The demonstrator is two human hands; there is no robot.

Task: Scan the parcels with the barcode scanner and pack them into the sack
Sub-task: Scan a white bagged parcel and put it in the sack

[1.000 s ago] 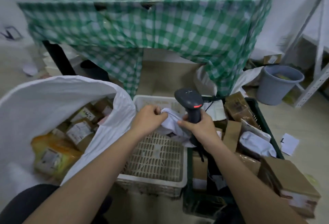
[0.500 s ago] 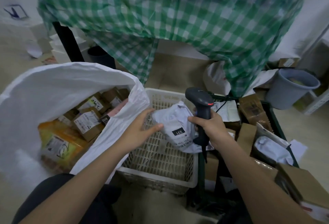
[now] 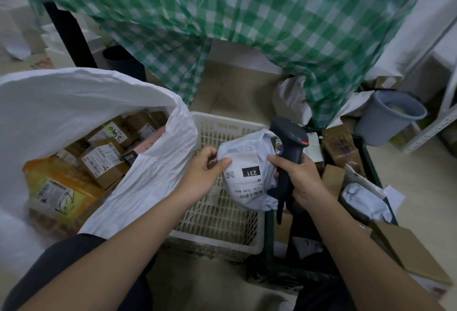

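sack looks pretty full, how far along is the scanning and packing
Done: the white sack already holds many boxed parcels. In hand: the left hand pinches a white poly mailer marked 231 over the white basket, while the right hand grips the barcode scanner. Left: more parcels wait in the dark crate on the right.

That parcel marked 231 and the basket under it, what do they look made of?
Parcel marked 231: looks like a soft white plastic mailer, since it crumples and wrinkles, with a printed paper label. White basket: seems rigid moulded plastic with a matte finish, its walls and floor a slotted lattice.
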